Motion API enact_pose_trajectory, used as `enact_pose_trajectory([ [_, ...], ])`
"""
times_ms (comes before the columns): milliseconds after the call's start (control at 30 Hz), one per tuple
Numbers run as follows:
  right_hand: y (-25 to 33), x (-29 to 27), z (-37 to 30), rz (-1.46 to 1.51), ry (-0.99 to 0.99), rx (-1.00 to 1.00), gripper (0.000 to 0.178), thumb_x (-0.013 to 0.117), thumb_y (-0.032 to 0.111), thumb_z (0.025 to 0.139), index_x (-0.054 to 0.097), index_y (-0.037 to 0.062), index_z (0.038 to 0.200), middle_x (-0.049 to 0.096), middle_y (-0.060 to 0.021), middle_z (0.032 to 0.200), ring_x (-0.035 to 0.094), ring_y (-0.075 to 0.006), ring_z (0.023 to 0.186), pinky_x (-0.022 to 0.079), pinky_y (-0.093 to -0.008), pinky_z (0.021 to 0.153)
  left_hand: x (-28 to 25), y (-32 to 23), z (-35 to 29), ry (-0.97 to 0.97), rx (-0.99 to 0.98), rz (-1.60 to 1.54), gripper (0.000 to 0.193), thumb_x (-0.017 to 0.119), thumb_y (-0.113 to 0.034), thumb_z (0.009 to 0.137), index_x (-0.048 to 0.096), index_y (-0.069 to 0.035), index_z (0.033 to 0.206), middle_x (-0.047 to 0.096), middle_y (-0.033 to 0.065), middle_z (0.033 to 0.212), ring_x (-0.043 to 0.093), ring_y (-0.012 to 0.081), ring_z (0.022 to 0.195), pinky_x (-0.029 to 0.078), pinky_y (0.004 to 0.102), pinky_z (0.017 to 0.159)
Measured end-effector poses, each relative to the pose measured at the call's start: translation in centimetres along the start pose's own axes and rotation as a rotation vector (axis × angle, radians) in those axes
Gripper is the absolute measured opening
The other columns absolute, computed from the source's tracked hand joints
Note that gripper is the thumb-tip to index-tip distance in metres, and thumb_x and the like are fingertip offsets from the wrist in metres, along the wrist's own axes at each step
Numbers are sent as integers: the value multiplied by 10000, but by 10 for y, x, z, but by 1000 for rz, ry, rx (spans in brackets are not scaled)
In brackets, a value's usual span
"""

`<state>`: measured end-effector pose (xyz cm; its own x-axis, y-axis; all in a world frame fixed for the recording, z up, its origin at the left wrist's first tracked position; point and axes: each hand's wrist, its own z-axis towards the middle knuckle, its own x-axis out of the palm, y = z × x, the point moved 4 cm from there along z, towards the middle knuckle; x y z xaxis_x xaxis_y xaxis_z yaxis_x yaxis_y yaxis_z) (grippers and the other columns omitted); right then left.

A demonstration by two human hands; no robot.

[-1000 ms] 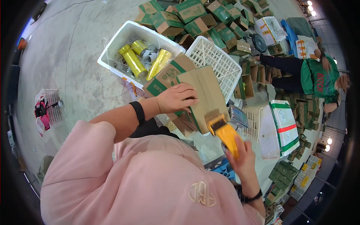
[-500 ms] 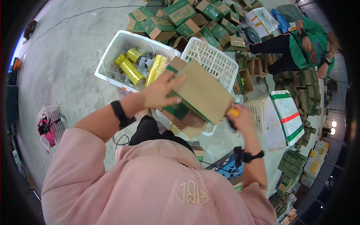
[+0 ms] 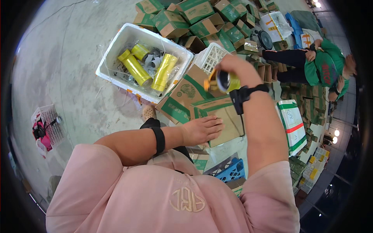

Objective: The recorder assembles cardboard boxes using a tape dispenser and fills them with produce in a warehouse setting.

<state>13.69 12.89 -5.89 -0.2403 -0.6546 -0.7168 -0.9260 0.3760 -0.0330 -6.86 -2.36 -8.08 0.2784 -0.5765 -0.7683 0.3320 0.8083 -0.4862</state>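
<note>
My left hand (image 3: 203, 130) lies flat on a brown and green carton (image 3: 229, 134), its fingers stretched out and close together. Above the far side of that carton, my right hand (image 3: 243, 70) grips a tape dispenser (image 3: 222, 81) with orange-yellow parts and a dark ring; motion blurs it somewhat. Another carton (image 3: 176, 105) with a green band is just beyond, partly covered by the first. A white foam box (image 3: 116, 79) stands to the far left, holding yellow rolls of tape (image 3: 134, 66) among clear plastic and grey cores. Part of a white plastic crate (image 3: 211, 56) shows behind my right hand.
Many green and brown cartons (image 3: 196, 11) lie piled at the back. A person in a green top (image 3: 330, 64) is at the right. A lidded white box (image 3: 292, 126) with green and red tape is nearer, and a blue crate (image 3: 232, 173) sits close to my body.
The carton has been turned and lowered toward me. My left hand has moved from its side to flat on top, while my right hand swung the dispenser up and across to the left.
</note>
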Motion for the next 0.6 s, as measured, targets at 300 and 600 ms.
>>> enact_pose_trajectory([
  [300, -46, -2, -229, 128, -82, -215, 403, 638, 417, 761, 681, 36, 882, 664, -185, 821, 650, -335, 796, 503, -420, 703, -7, 7, -11, -23, -55, -63, 650, 700, -358, 662, 509, -69, 1212, 457, 99, 1355, 379, 290, 1305, 270, 432, 1109],
  [600, -83, 262, -212, 355, -485, 84, 421, 647, 377, 767, 626, 54, 1036, 595, -219, 943, 616, -385, 794, 515, -438, 691, -19, -16, 25, 78, -66, 46, 690, 762, -324, 650, 504, -68, 1236, 418, 119, 1390, 375, 312, 1304, 300, 438, 1091],
])
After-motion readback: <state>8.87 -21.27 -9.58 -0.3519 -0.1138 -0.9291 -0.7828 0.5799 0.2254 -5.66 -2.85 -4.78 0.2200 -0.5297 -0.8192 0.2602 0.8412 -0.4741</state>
